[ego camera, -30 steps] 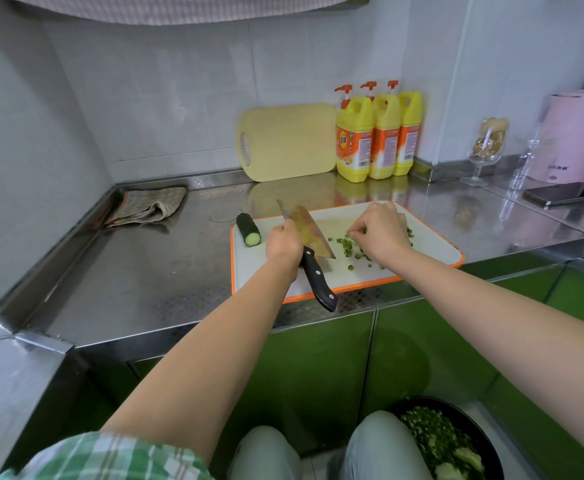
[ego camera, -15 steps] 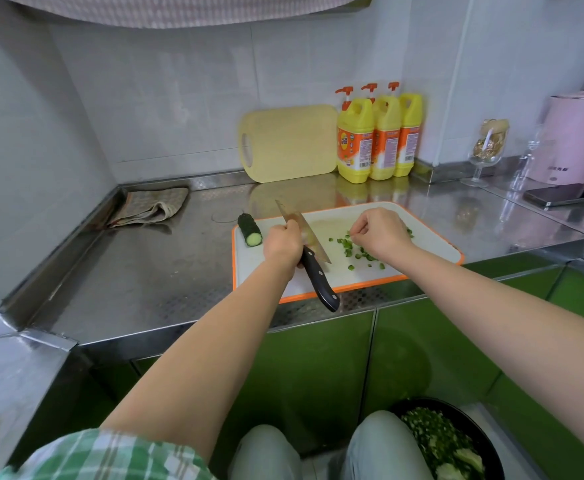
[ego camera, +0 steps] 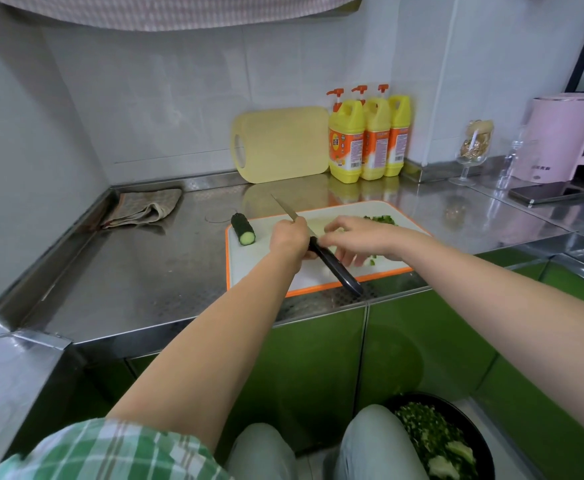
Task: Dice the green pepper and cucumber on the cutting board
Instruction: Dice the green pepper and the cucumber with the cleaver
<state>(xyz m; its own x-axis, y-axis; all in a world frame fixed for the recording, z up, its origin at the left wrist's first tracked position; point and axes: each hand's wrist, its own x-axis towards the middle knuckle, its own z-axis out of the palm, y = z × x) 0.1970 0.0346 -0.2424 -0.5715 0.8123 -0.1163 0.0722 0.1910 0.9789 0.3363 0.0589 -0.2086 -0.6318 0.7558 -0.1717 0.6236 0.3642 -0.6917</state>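
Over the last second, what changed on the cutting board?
The right hand uncurled from the pepper bits and slid left toward the knife, fingers spread. The left hand, still gripping the knife, turned its blade edge-on to the camera. The cucumber piece and cutting board stayed put.

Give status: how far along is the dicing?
Done: green pepper bits lie chopped on the cutting board. In hand: the left hand grips the knife, blade pointing away from the bits; the right hand spreads open fingers over them. Left: the cucumber piece lies undiced at the board's left edge, untouched.
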